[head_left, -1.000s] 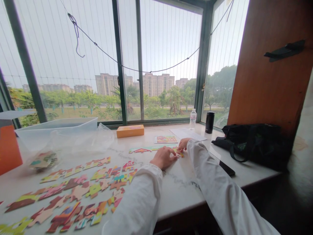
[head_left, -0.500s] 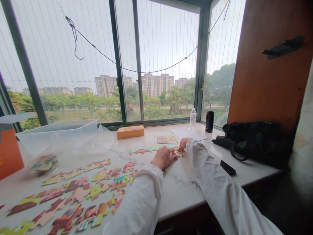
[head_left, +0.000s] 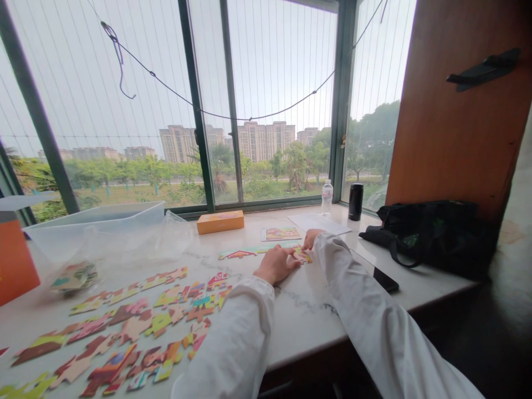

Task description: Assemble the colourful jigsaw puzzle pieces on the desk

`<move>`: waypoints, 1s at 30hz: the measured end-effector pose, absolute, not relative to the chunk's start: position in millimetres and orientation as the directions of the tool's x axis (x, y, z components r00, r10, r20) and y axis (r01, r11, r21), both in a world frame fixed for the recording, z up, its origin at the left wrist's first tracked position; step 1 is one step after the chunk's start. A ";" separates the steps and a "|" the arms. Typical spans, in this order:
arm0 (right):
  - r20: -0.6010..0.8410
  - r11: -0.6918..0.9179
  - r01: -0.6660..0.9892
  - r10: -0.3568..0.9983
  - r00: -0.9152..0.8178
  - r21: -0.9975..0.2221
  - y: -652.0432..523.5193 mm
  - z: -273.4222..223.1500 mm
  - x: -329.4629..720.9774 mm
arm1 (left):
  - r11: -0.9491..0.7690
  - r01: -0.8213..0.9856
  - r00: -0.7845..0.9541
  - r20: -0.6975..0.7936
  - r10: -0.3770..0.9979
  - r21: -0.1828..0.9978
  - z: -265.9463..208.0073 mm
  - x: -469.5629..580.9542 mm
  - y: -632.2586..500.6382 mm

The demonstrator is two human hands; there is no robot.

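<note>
A colourful jigsaw puzzle piece (head_left: 303, 255) lies on the white marble-patterned tabletop between my hands. My left hand (head_left: 277, 265) has its bent fingers closed on the piece's left side. From the far right, my right hand (head_left: 310, 239) grips the same piece with its fingertips, which are partly hidden. To the left, a joined puzzle strip (head_left: 239, 255) with a red roof shape runs up to my hands. Just behind it is a small picture card (head_left: 281, 234). Many loose puzzle pieces (head_left: 137, 327) are spread in rows on the left.
At the back left stand a clear plastic tub (head_left: 100, 213) and a bag of pieces (head_left: 75, 277), beside an orange box (head_left: 16, 260). Along the window are a flat orange box (head_left: 220, 222), a water bottle (head_left: 327, 198) and a black can (head_left: 355, 202). A phone (head_left: 385, 280) and black bag (head_left: 432, 238) lie right.
The view has shifted slightly. Both hands stay at the same puzzle piece, with only small finger movement. The other things have not moved.
</note>
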State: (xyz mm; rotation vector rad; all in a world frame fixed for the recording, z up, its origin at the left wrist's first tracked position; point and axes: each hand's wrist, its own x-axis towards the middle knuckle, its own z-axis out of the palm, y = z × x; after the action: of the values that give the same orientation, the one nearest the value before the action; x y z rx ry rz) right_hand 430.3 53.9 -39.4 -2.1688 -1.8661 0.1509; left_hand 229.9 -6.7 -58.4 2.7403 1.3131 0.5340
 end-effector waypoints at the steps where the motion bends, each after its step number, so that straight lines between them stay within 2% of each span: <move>1: 0.062 -0.151 0.952 0.983 0.174 -0.266 55.6 -36.8 429.3 | -0.648 0.737 0.588 0.290 0.755 0.191 -58.5 230.1 -6.9; 3: 0.023 -0.185 0.950 0.980 0.197 -0.251 57.7 -32.5 426.4 | -0.680 0.714 0.618 0.309 0.723 0.166 -59.5 230.6 -6.2; 5: 0.044 -0.195 0.950 0.976 0.212 -0.243 57.4 -29.9 421.7 | -0.683 0.719 0.620 0.326 0.714 0.130 -61.0 230.7 -4.5; 11: 0.094 -0.180 0.954 0.974 0.207 -0.241 48.1 -28.6 395.0 | -0.574 0.818 0.529 0.360 0.769 0.025 -55.1 229.3 -6.9; 15: 0.130 -0.144 0.956 0.975 0.182 -0.257 43.3 -29.6 374.0 | -0.520 0.854 0.475 0.414 0.776 -0.005 -42.7 231.0 -17.0; 21: 0.164 -0.104 0.957 0.975 0.152 -0.271 44.2 -38.1 359.3 | -0.375 0.927 0.330 0.498 0.802 -0.011 -8.3 231.0 -26.8; 30: 0.154 -0.047 0.970 0.984 0.085 -0.237 40.1 -43.7 357.5 | -0.246 0.969 0.231 0.503 0.833 -0.038 52.0 177.7 -36.7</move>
State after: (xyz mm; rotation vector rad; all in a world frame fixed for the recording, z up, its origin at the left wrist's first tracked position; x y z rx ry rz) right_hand 357.5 40.1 -43.7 -2.0883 -1.9516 0.0717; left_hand 177.7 -36.7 52.0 2.7133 2.0881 0.6898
